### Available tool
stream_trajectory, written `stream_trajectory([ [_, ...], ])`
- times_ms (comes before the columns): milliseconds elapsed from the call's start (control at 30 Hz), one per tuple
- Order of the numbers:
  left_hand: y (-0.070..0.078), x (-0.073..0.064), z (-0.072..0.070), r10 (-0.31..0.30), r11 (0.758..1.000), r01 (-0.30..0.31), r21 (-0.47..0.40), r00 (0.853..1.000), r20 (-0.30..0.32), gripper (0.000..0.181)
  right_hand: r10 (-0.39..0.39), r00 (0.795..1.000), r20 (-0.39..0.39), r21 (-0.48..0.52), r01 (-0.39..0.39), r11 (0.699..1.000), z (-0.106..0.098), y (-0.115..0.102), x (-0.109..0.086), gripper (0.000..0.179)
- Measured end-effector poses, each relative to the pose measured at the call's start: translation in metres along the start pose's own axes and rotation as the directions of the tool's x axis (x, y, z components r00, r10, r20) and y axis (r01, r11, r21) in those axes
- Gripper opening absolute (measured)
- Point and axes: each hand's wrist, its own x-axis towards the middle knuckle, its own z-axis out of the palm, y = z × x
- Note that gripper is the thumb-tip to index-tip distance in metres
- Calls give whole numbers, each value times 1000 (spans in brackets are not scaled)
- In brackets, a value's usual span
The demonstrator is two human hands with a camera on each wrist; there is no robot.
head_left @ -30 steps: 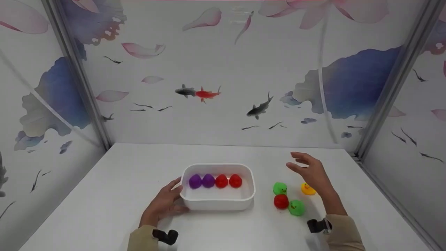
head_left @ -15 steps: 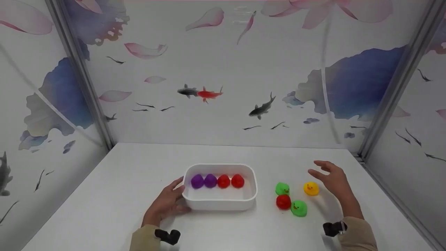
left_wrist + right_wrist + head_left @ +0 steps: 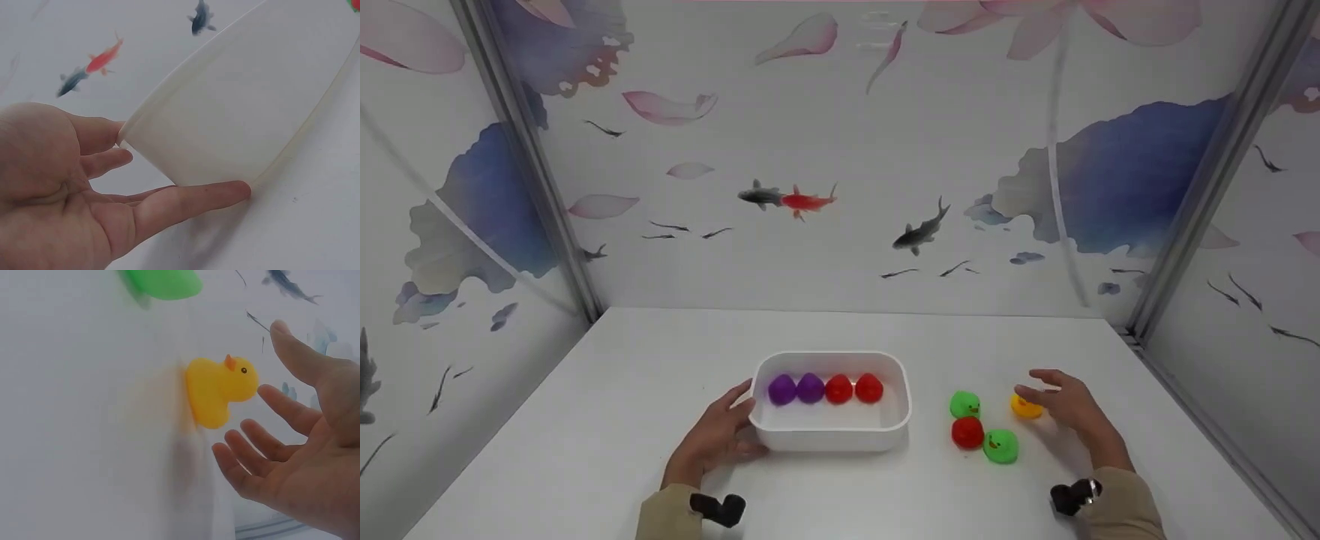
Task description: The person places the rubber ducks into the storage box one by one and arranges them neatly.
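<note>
Yellow duck, one, is near my right hand, fingers parted, empty; my left hand, fingers extended, touches one box at nine o'clock, four toys inside.

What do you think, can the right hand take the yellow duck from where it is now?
Probably yes: the right hand is beside the yellow duck, fingers spread, and nothing visible stands between them.

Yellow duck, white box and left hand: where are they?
Yellow duck (image 3: 207, 391): right wrist view, on its body.
White box (image 3: 829, 441): head view, on its front wall.
Left hand (image 3: 711, 433): head view, on its back.
</note>
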Motion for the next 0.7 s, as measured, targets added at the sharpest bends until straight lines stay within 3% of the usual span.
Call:
stream_trajectory([
  [267, 1, 0, 1, -13, 1000, 13, 6, 1000, -10, 59, 23, 999, 27, 60, -25, 998, -2, 8, 2, 90],
  [700, 2, -2, 0, -22, 1000, 22, 13, 1000, -14, 62, 86, 996, -4, 7, -86, 996, 1, 11, 5, 80],
])
